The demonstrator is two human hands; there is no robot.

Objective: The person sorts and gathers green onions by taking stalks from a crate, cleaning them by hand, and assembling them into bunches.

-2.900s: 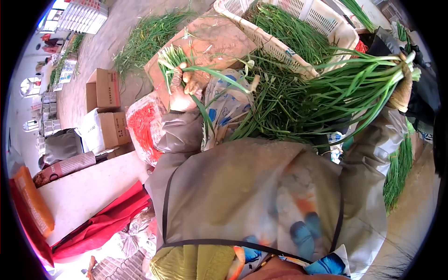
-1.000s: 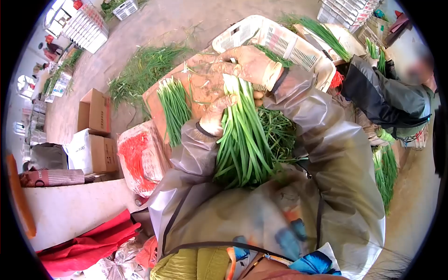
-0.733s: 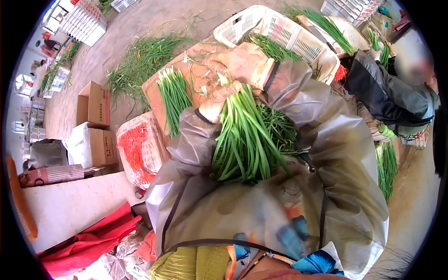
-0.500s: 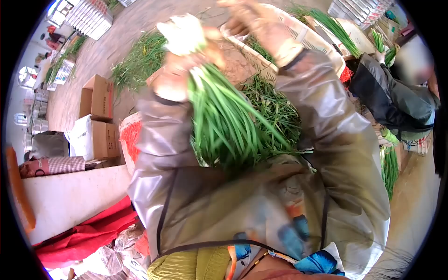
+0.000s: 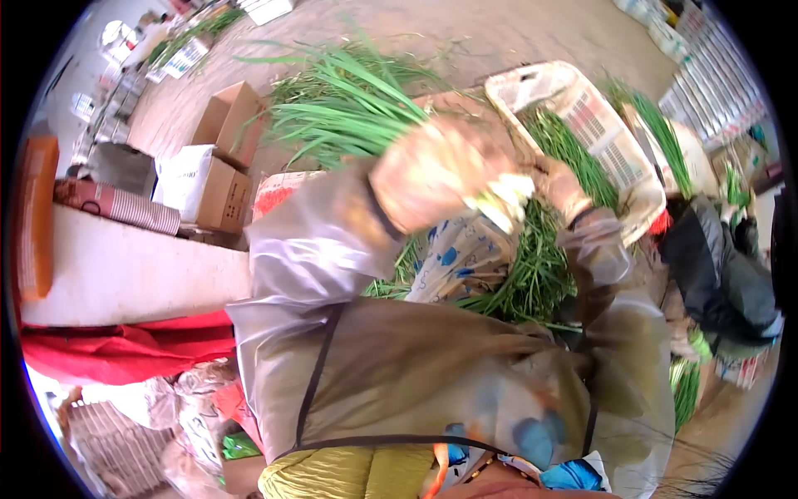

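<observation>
My left hand (image 5: 440,170), blurred by motion, is closed around a bunch of long green-leaved stalks (image 5: 349,104). The leaves fan out to the upper left, and the white root ends (image 5: 503,200) stick out on the right. Just right of those ends is my right hand (image 5: 561,190), its fingers curled; I cannot make out what is between them. Behind the hands, a brown board (image 5: 465,103) is mostly hidden. Loose dark green leaves (image 5: 540,270) lie below my right hand, beside a blue-patterned plastic bag (image 5: 457,254).
A white crate (image 5: 636,170) with green stalks (image 5: 573,154) stands at the upper right, near more stalks on a pale board (image 5: 694,158). A person in dark clothing (image 5: 715,274) is at the right. Cardboard boxes (image 5: 223,195) and a white tabletop (image 5: 133,266) are on the left.
The bunch in my left hand has swung round: its leaves pointed toward my body and now point to the upper left. My right hand has come down beside the root ends. The view has shifted.
</observation>
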